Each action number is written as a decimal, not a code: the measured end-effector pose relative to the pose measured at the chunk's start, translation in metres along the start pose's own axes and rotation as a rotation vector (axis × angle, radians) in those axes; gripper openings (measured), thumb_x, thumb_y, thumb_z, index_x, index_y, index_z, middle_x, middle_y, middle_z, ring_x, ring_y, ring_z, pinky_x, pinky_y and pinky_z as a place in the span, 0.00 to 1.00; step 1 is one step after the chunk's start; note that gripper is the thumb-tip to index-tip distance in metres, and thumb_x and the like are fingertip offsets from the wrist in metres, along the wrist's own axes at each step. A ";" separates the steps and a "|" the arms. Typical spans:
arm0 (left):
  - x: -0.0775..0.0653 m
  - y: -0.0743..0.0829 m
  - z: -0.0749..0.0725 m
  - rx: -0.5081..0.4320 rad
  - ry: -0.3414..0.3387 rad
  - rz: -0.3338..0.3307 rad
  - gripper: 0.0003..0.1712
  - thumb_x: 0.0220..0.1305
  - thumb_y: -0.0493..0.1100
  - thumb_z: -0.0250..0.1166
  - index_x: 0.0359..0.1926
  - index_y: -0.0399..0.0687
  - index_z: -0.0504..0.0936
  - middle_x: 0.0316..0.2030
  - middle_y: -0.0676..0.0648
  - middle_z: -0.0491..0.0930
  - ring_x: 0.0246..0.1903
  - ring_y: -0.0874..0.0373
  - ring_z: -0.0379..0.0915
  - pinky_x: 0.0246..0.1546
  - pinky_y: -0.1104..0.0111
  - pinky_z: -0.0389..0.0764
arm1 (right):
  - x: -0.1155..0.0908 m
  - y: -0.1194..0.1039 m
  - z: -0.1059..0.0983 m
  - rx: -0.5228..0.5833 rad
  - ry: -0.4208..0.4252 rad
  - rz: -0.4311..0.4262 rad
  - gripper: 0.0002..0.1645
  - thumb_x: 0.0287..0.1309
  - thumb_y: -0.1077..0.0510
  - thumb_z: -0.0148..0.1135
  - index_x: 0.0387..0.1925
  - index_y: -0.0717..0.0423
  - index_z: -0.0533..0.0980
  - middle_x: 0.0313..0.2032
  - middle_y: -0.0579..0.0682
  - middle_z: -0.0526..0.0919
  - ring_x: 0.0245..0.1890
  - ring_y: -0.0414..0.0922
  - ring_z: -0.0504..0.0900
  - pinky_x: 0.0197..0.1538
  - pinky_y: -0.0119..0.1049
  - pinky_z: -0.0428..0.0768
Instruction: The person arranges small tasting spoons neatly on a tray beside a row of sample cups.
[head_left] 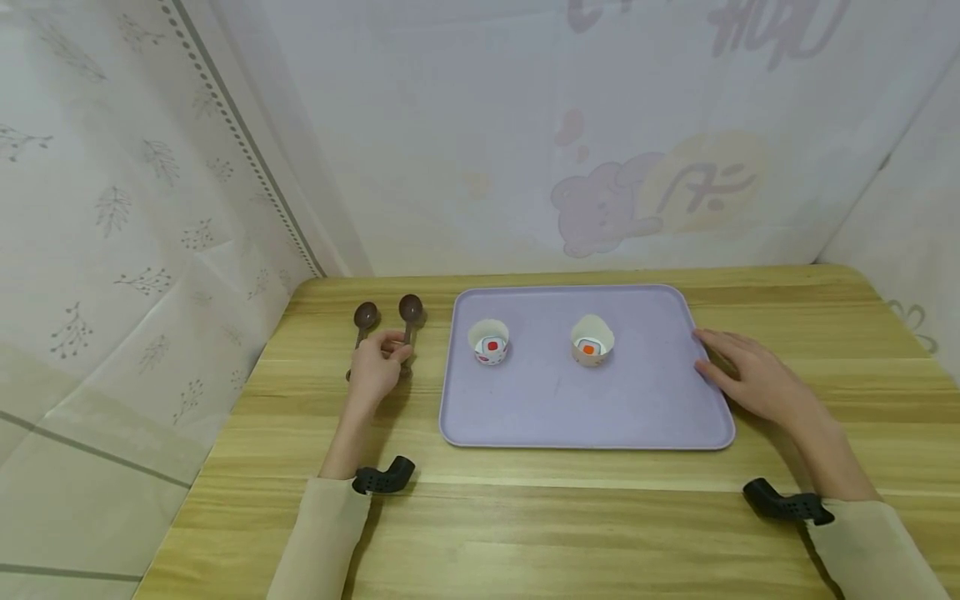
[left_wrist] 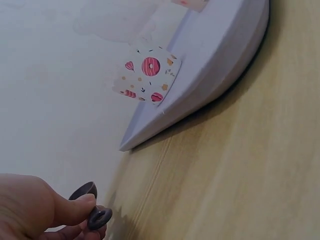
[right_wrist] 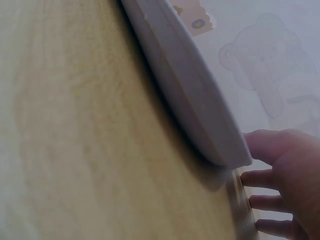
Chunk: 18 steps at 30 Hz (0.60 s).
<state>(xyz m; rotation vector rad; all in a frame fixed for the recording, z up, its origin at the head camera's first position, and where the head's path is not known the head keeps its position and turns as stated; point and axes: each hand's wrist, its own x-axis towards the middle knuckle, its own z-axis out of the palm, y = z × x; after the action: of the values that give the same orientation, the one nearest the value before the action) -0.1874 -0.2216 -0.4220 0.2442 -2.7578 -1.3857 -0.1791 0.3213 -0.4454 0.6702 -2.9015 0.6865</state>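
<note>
My left hand [head_left: 377, 367] pinches the handle of a brown spoon [head_left: 411, 308] between thumb and fingers, left of the tray. In the left wrist view, the spoon's looped handle end [left_wrist: 100, 218] shows beside the thumb. Another brown spoon [head_left: 366, 315] lies to its left, its handle partly hidden by the hand. My right hand [head_left: 757, 379] touches the right edge of the lilac tray [head_left: 525, 417], fingers extended. A white patterned paper cup [head_left: 492, 353] with a red spot inside stands on the tray's left. A beige paper cup [head_left: 589, 357] with an orange spot inside stands near the middle.
The wooden table [head_left: 540, 517] spreads around the tray and in front of it. A pale curtain [head_left: 450, 167] with a printed bear hangs behind the table's back edge, and leaf-patterned cloth [head_left: 135, 250] hangs on the left. Each wrist wears a black camera mount [head_left: 384, 477].
</note>
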 end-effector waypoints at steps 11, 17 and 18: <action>-0.001 0.006 0.000 -0.055 0.018 0.001 0.17 0.71 0.39 0.65 0.56 0.34 0.79 0.44 0.37 0.81 0.42 0.47 0.78 0.34 0.71 0.78 | 0.000 0.002 -0.001 0.008 0.015 -0.024 0.33 0.71 0.53 0.61 0.69 0.67 0.67 0.64 0.72 0.71 0.63 0.72 0.68 0.62 0.67 0.65; -0.003 0.008 0.000 -0.055 0.018 0.013 0.17 0.70 0.40 0.65 0.55 0.35 0.80 0.42 0.37 0.81 0.40 0.47 0.79 0.32 0.70 0.76 | 0.000 0.000 -0.001 0.002 0.025 -0.031 0.33 0.70 0.53 0.62 0.68 0.66 0.68 0.63 0.70 0.72 0.63 0.70 0.68 0.61 0.67 0.66; -0.004 0.009 0.000 -0.058 0.016 0.013 0.17 0.70 0.40 0.65 0.55 0.35 0.80 0.42 0.38 0.81 0.39 0.48 0.79 0.31 0.71 0.76 | 0.000 0.000 -0.001 0.003 0.021 -0.030 0.33 0.70 0.53 0.62 0.69 0.66 0.68 0.63 0.70 0.72 0.63 0.71 0.68 0.61 0.67 0.66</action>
<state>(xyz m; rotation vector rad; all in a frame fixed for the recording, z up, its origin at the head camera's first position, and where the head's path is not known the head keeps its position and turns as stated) -0.1845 -0.2158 -0.4142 0.2332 -2.6971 -1.4512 -0.1796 0.3216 -0.4448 0.7003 -2.8655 0.6908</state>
